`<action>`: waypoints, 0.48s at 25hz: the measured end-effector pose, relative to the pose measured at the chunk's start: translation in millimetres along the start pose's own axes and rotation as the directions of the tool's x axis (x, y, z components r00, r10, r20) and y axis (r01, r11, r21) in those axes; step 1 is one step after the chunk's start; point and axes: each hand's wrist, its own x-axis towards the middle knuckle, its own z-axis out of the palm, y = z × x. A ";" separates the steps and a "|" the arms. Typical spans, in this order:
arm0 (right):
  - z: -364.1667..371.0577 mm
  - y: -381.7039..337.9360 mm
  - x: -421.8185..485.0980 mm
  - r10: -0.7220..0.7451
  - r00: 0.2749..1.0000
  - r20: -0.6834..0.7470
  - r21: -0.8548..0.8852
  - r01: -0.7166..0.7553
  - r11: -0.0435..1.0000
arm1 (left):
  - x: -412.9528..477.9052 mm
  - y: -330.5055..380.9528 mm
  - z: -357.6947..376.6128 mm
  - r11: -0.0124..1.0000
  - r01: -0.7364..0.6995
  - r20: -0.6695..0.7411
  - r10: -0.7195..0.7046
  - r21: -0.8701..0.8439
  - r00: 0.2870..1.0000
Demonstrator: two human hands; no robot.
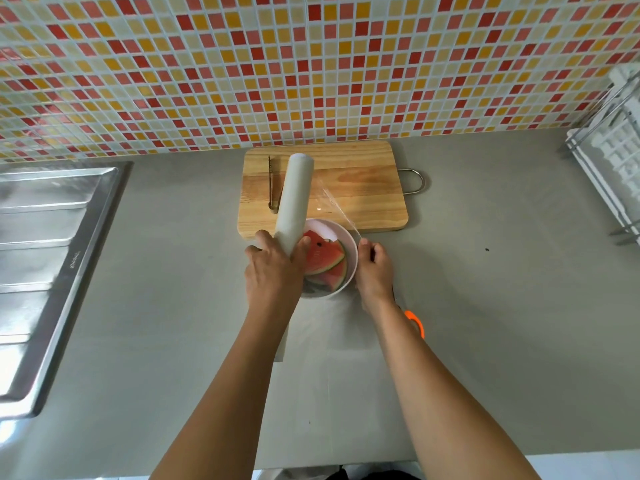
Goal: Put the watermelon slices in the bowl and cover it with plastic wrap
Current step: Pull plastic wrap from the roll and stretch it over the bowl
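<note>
**Q:** What does the figure show?

**A:** Film being drawn out for the cover. The left hand [273, 268] is curled round the near end of the plastic wrap roll [294, 199], which slants away over the cutting board [363, 188]. The right hand [374, 271] pinches the free edge of the film [332, 206] between thumb and fingertips, with the other fingers curled in.

**Q:** Where is the fruit?

**A:** The watermelon slices [325, 259] lie in the white bowl [353, 251]. It stands on the counter [485, 306] between the two hands, at the board's near edge. Loading appears done, but the bowl is not yet covered.

**Q:** How is this step best done?

**A:** Judging by the layout, the hands should draw apart until the sheet is wider than the rim on every side. It should be kept taut and level. The sheet can then be lowered over the bowl and pressed round the wall. The film looks thin and clingy, so a slack edge would probably stick to itself. An orange handle [415, 322], probably scissors, shows beside the right forearm, near enough for the cut. The tongs [271, 183], on the left of the board, are likely not needed.
</note>
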 end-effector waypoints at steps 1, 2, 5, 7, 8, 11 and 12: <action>-0.2 0.2 0.0 0.010 1.000 0.002 0.006 -0.010 1.000 | -0.7 0.3 -0.8 1.000 -0.019 -0.006 0.019 0.025 1.000; 0.0 0.3 0.2 0.020 1.000 0.007 0.017 -0.020 1.000 | -1.4 0.6 -2.0 0.998 -0.028 -0.006 0.028 0.048 1.000; 1.2 1.1 1.2 0.058 0.998 0.015 0.047 -0.058 0.997 | 3.1 3.2 -4.8 0.995 0.003 0.043 -0.008 0.095 0.999; 1.8 0.8 1.4 0.080 0.997 0.016 0.071 -0.080 0.994 | 8.4 5.6 -5.6 0.998 -0.005 0.123 -0.003 0.066 0.992; 1.8 0.7 1.4 0.084 0.996 0.016 0.078 -0.085 0.993 | 11.0 6.1 -7.2 1.000 0.007 0.146 -0.011 0.029 0.989; 1.0 1.0 0.6 0.062 0.998 0.018 0.067 -0.063 0.996 | 17.1 -2.0 -14.4 0.996 0.010 0.173 -0.024 0.083 0.985; 0.5 0.6 0.3 0.052 0.999 0.016 0.058 -0.052 0.997 | 18.5 -6.0 -17.2 0.994 0.022 0.177 -0.041 0.105 0.983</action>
